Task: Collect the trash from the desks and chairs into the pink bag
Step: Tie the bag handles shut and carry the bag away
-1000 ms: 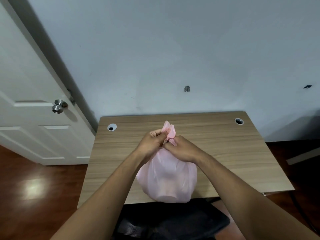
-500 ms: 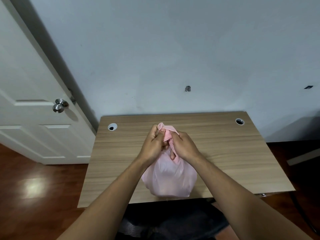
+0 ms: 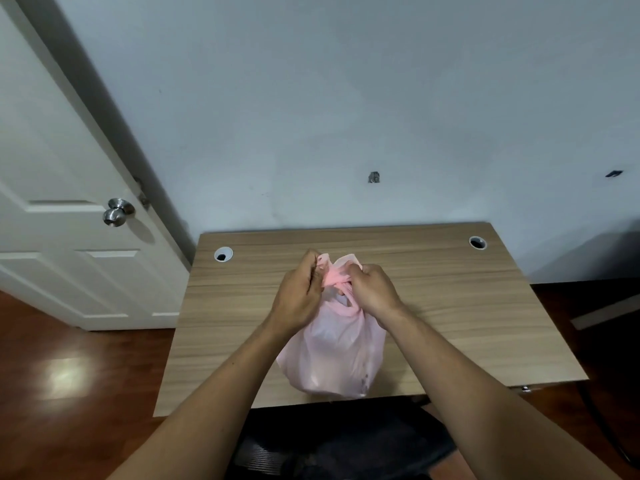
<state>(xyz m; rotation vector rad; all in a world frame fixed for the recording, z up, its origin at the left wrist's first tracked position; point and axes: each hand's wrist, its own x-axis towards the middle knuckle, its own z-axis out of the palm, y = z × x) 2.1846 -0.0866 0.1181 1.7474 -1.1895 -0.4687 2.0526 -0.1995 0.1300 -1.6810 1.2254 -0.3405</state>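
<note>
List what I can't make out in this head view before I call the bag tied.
- Contents of the pink bag: only vague shapes show through the film.
- The knot: left hand and right hand cover the twisted handles, so tied or not is unclear.
- Black chair: mostly hidden by the desk, forearms and bottom edge.

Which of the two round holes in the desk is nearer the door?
The left hole, at the desk's back corner beside the white door. The other hole sits at the far right corner.
</note>
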